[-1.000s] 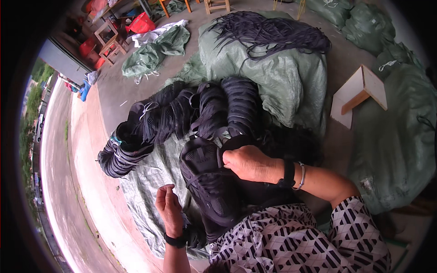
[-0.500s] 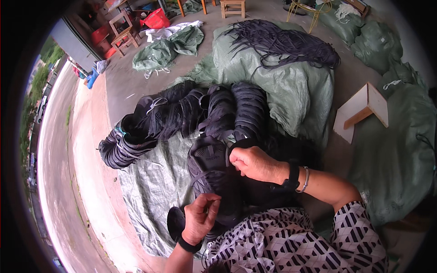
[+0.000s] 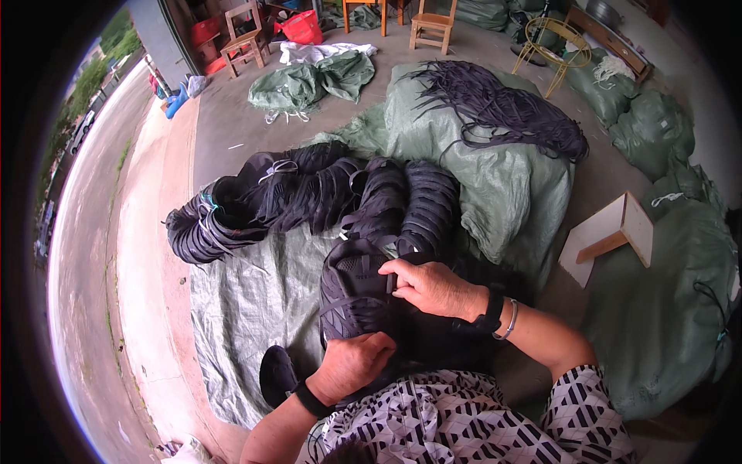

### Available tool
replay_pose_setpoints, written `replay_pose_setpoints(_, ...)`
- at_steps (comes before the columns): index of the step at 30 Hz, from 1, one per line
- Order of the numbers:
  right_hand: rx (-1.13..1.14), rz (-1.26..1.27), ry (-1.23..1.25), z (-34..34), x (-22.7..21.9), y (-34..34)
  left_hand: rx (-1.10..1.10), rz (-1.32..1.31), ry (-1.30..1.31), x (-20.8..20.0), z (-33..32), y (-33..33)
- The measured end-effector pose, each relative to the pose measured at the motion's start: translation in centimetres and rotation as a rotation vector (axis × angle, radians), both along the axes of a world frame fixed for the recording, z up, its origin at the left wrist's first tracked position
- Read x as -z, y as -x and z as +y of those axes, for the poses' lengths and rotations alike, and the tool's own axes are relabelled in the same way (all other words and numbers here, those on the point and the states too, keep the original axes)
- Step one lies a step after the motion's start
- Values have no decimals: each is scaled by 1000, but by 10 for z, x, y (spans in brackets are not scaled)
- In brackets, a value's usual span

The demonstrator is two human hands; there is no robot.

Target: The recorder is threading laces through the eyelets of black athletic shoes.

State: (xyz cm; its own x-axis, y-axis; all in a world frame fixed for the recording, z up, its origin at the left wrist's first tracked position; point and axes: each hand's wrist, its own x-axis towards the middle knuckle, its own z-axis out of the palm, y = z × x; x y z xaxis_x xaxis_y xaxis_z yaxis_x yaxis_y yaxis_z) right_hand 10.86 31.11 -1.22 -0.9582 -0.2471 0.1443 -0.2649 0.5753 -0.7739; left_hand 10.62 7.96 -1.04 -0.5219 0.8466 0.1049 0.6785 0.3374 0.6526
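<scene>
A black shoe upper [image 3: 346, 288] lies in front of me, its toe pointing toward me and a dark lace crossing its front. My right hand [image 3: 434, 289] is closed in a pinch at the right edge of the upper; what its fingertips hold is too dark to make out. Nearer my body, my left hand [image 3: 354, 365] is also pinched closed over the lower part of the upper, its fingertips hiding what is between them. Beside my left wrist rests a separate black shoe piece [image 3: 277, 375]. Dark material in my lap blends with the shoe.
Rows of nested black shoe uppers [image 3: 429, 205] curve across the green woven sheet [image 3: 247, 317]. A bundle of dark laces [image 3: 510, 108] sits on a stuffed green sack [image 3: 502, 178]. At right are a small wooden stand [image 3: 610, 236] and full sacks [image 3: 657, 309]; wooden chairs [image 3: 246, 39] stand behind.
The view has shifted, so the background sits lower and further right. My left hand has moved right and closer to the right hand; the right hand stays at the upper's edge.
</scene>
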Motion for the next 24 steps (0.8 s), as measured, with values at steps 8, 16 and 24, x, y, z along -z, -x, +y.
replay_pose_setpoints(8, -287, 455, -503, 16, -8, 18, 77, -84, -24, 1, -1, 7)
replay_pose_setpoints(16, -210, 28, -551, -8, -13, 23, -37, -429, -81, 11, -6, 10)
replay_pose_setpoints(24, 13, 46, -473, -13, -4, 31, -134, -1103, -273, 7, -10, 29)
